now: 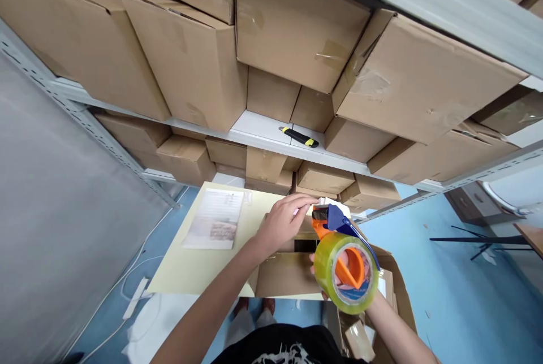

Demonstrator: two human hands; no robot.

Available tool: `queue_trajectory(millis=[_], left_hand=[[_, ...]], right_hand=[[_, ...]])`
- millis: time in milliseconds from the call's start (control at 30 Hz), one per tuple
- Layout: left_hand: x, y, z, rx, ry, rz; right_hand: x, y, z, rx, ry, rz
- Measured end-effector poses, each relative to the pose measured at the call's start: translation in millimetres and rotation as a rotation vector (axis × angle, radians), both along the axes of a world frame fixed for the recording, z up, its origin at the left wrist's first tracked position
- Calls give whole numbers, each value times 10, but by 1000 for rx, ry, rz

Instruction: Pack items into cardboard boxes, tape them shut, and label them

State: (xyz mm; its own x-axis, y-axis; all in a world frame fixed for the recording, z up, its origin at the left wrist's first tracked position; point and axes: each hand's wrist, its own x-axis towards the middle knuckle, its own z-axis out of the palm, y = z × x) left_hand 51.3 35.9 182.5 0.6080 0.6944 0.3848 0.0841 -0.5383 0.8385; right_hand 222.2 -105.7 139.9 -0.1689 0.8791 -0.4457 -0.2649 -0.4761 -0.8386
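Observation:
My right hand (pixel 313 265) is wrapped round a tape dispenser (pixel 335 220), orange with a blue part at its head. A large roll of clear yellowish packing tape (pixel 324 276) sits on it, facing me, and hides most of that hand. My left hand (pixel 282 221) reaches over a cardboard box (pixel 288 274) with its fingers stretched out; their tips are close to the dispenser's head. Whether they touch tape I cannot make out. The box lies on a pale yellow tabletop (pixel 178 265), with a dark gap showing between its flaps.
A printed sheet (pixel 216 220) lies on the table's left side. Behind, a metal shelf (pixel 254 139) carries several cardboard boxes (pixel 297 19) and a black-and-yellow box cutter (pixel 299 137). A large open carton (pixel 396 285) with smaller boxes stands at my right. Cables (pixel 138 239) run along the floor at left.

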Motion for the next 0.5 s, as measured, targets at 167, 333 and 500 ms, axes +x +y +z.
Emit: queue_trajectory(millis=[167, 333, 500], left_hand=[[-55, -140, -82, 66, -73, 78], [5, -136, -75, -58, -71, 176], [30, -151, -48, -31, -93, 154]], right_hand=[[-49, 22, 75, -149, 180, -16], [-57, 16, 47, -165, 262, -16], [-43, -41, -32, -93, 207, -66]])
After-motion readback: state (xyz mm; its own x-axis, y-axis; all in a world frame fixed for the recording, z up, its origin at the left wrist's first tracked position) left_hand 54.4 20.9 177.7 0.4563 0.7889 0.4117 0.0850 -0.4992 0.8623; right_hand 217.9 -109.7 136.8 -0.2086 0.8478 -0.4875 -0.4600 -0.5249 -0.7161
